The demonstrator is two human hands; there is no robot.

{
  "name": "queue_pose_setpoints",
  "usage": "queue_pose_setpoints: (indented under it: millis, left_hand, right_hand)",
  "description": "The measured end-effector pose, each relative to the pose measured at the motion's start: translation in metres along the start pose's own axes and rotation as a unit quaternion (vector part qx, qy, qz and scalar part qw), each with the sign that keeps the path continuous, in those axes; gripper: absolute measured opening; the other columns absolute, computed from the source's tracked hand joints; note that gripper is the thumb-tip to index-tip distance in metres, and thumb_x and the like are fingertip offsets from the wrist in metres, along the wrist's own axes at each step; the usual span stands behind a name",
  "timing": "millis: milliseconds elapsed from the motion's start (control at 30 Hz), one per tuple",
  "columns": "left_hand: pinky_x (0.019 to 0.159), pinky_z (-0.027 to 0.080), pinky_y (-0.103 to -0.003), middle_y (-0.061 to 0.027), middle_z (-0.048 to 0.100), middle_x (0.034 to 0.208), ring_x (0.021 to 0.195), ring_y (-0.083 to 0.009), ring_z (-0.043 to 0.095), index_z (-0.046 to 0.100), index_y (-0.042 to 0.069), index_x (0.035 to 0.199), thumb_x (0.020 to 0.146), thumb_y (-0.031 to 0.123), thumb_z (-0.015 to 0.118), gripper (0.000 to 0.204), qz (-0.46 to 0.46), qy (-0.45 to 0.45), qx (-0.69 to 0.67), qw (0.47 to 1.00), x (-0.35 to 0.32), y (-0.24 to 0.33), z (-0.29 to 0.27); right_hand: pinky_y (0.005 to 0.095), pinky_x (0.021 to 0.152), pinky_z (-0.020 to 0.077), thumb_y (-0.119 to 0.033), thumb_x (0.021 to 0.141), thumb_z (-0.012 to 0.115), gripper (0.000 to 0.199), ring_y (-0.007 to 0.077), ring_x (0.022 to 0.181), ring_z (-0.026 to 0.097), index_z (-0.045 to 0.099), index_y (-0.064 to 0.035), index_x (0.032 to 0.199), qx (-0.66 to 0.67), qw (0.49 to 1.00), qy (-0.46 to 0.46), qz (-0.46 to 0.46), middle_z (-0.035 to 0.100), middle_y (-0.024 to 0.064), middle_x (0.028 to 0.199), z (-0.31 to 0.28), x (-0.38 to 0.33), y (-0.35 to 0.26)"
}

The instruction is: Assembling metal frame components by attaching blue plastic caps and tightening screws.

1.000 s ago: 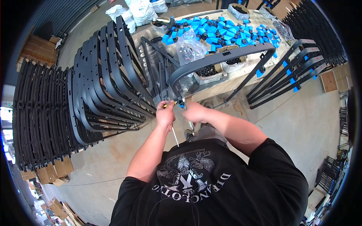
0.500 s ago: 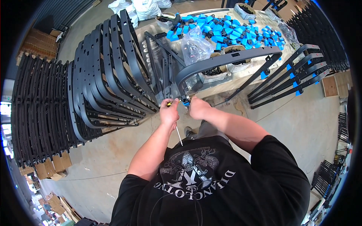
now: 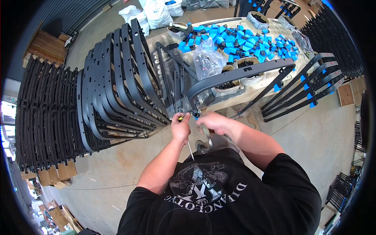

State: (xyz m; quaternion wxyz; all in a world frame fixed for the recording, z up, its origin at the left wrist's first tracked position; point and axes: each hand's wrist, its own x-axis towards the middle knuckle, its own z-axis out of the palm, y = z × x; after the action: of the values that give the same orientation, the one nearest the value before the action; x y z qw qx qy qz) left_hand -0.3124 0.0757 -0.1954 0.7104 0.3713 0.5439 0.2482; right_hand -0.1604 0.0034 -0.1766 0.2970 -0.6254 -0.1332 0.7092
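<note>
My left hand (image 3: 181,127) is closed around a screwdriver. Its yellow-and-black handle shows by the thumb, and the thin shaft (image 3: 190,150) points back toward my shirt. Those fingers are at the near end of a dark grey bent metal frame (image 3: 235,74), which arches over the table's front edge. At that end sits a small blue piece (image 3: 196,117), partly hidden by my fingers. My right hand (image 3: 214,122), just right of the frame end and apart from it, grips a greenish hand tool (image 3: 205,130) with a shiny metal tip; motion blur hides its exact kind.
Similar bent frames (image 3: 117,78) stand in a row at left, others (image 3: 303,88) at right. The table (image 3: 219,103) bears a heap of blue caps (image 3: 243,41), boxes of small black parts (image 3: 225,91), a clear plastic bag (image 3: 208,60) and dark metal bars (image 3: 178,88).
My right hand has drawn back from the frame end, and a greenish tool now shows below it. My left hand keeps the screwdriver beside the frame end. The whole view has shifted slightly.
</note>
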Motion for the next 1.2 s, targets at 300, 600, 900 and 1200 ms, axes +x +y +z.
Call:
queue_pose_setpoints:
  millis: [300,600,900,1200]
  left_hand:
    - [0.035,0.022,-0.027,0.0046,0.039,0.053,0.037,-0.0073,0.031,0.053,0.014,0.101,0.098,0.023,0.069,0.019,-0.009,0.003,0.012,1.0,-0.003,0.003,0.001]
    - [0.034,0.024,-0.029,0.0016,0.045,0.057,0.038,-0.0096,0.035,0.055,0.013,0.096,0.096,0.024,0.072,0.019,0.01,0.002,0.0,1.0,0.005,-0.008,-0.005]
    - [0.034,0.023,-0.028,0.0028,0.043,0.057,0.038,-0.0086,0.035,0.054,0.013,0.097,0.096,0.023,0.071,0.02,0.038,-0.008,-0.021,0.999,0.009,-0.007,-0.001]
    - [0.034,0.023,-0.028,0.0029,0.042,0.055,0.038,-0.0087,0.034,0.054,0.014,0.097,0.097,0.025,0.07,0.019,0.02,0.015,0.021,0.999,0.003,-0.009,-0.003]
  right_hand:
    - [0.0465,0.055,0.0569,-0.024,0.09,0.065,0.03,0.0317,0.063,0.068,0.063,0.0037,0.103,0.054,0.998,0.001,0.023,0.068,0.02,0.082,0.005,-0.009,-0.004]
    - [0.0466,0.046,0.0476,-0.022,0.092,0.061,0.023,0.0272,0.06,0.061,0.063,0.001,0.095,0.011,0.999,0.021,-0.042,0.062,0.0126,0.08,0.008,-0.015,-0.002]
    - [0.0588,0.058,0.0552,-0.012,0.091,0.056,0.028,0.0384,0.077,0.072,0.062,0.0118,0.106,0.056,0.998,0.019,-0.003,0.067,0.0195,0.091,0.005,-0.025,-0.021]
    - [0.0482,0.049,0.054,-0.018,0.09,0.059,0.022,0.0314,0.058,0.064,0.061,0.0028,0.098,0.014,1.0,-0.005,-0.019,0.064,0.015,0.077,0.004,-0.021,-0.01]
